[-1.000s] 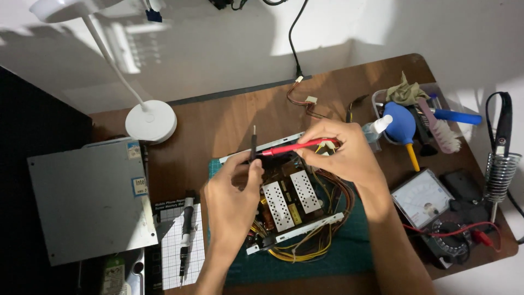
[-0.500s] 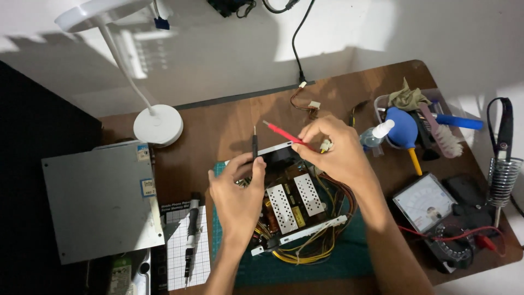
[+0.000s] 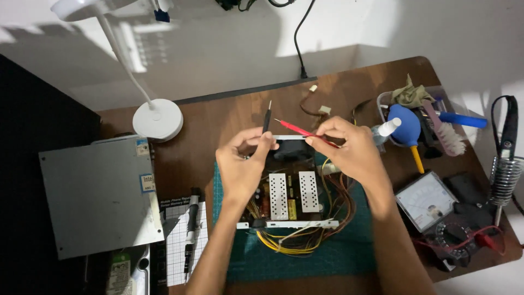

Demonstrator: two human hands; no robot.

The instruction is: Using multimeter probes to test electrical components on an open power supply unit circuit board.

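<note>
Brown wood makes up the tabletop (image 3: 218, 117), and near its middle, toward the front edge, lies a green cutting mat (image 3: 327, 257) carrying one opened power supply board (image 3: 292, 194). The board shows two pale perforated heat sinks standing side by side, a dark fan at its far end, and a bundle of yellow, orange and brown wires spilling off its near and right sides.

Two test probes are held above the board's far end. The left hand (image 3: 240, 169) pinches one black probe (image 3: 267, 117) between thumb and fingertips, its metal tip pointing up toward the back edge. The right hand (image 3: 349, 150) pinches one red probe (image 3: 303, 131), which slants with its tip toward the black one; the tips stay apart.

Near the right edge sits one analog meter (image 3: 426, 205) with a pale dial.
</note>
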